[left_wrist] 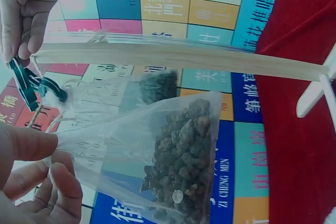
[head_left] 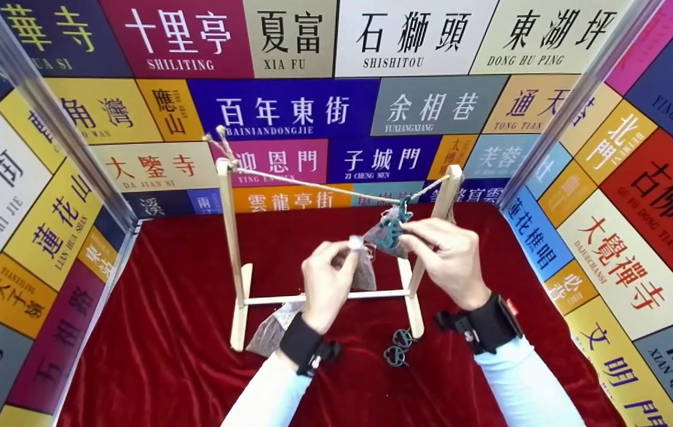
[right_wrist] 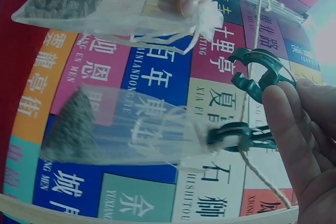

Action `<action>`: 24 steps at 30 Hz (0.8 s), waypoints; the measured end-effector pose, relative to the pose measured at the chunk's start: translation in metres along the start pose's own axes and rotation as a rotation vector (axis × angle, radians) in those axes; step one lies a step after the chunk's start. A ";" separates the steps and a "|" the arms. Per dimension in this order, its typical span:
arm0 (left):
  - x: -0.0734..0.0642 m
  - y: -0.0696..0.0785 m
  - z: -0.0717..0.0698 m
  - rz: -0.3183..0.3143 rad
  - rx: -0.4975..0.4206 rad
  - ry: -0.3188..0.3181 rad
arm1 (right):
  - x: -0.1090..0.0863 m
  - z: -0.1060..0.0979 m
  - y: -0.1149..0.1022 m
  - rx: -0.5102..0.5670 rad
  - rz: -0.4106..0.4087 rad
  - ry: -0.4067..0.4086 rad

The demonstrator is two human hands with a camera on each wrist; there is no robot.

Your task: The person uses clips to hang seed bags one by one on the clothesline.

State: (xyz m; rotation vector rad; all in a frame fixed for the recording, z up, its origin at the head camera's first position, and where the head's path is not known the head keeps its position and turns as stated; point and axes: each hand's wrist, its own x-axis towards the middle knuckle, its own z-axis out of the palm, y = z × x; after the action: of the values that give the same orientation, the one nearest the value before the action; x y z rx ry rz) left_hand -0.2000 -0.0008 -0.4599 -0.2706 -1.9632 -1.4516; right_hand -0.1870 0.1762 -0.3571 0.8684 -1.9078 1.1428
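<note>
My left hand (head_left: 327, 279) pinches the gathered neck of a sheer drawstring bag (left_wrist: 181, 156) with dark gravel in its bottom. Between the thumb and fingers of my right hand (head_left: 452, 255) is a green plastic clip (right_wrist: 274, 72), its jaws apart, close to the rope (head_left: 313, 184). A second sheer bag (right_wrist: 79, 124), filled with finer dark grains, hangs from that rope by another green clip (right_wrist: 231, 134). The held bag is beside the hanging one, apart from the clip in my right hand.
The rope sags between two posts of a wooden frame (head_left: 229, 237) standing on red cloth (head_left: 182, 379). Another filled bag (head_left: 268, 333) lies by the frame's left foot, partly behind my left wrist. Loose green clips (head_left: 394, 356) lie near the right foot. Lettered panels (head_left: 283, 110) surround the cloth.
</note>
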 end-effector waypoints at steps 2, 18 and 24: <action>0.007 0.002 0.003 0.004 -0.004 0.003 | 0.005 -0.001 0.002 -0.014 -0.010 0.008; 0.034 0.007 0.010 0.020 0.046 -0.001 | 0.036 -0.001 0.038 -0.123 -0.029 -0.078; 0.038 0.005 0.015 0.022 0.064 -0.004 | 0.043 0.002 0.041 -0.146 -0.029 -0.108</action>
State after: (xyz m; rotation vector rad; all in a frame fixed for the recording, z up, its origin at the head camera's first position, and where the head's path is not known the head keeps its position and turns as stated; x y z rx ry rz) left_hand -0.2319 0.0062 -0.4352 -0.2661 -1.9992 -1.3727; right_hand -0.2432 0.1827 -0.3384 0.8901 -2.0317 0.9435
